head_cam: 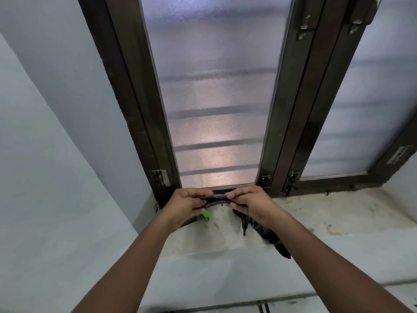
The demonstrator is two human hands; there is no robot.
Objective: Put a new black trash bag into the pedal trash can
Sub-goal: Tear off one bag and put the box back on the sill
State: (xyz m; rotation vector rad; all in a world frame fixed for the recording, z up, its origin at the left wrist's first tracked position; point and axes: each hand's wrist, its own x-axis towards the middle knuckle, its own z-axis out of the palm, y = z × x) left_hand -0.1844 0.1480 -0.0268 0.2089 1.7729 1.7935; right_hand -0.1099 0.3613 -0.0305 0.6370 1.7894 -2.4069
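Black trash bag (259,229) at 6 o'clock, above window sill (327,213) — folded strip pinched between left hand (185,205) and right hand (250,203), tail dangling toward 5. Likely thin, light, slippery, limp — grip mouth edge, rub layers apart.

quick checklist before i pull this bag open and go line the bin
1. Left hand pinching the black trash bag: ok.
2. Right hand pinching the same edge: ok.
3. Bag mouth opened: not ok, the edge is a flat strip stretched between the hands.
4. Rest of the bag hanging free: ok, its tail drops below the right hand, over the window sill.
5. Pedal trash can within reach: cannot tell, it is not in view.
6. Small green object under the left hand: cannot tell what it is.
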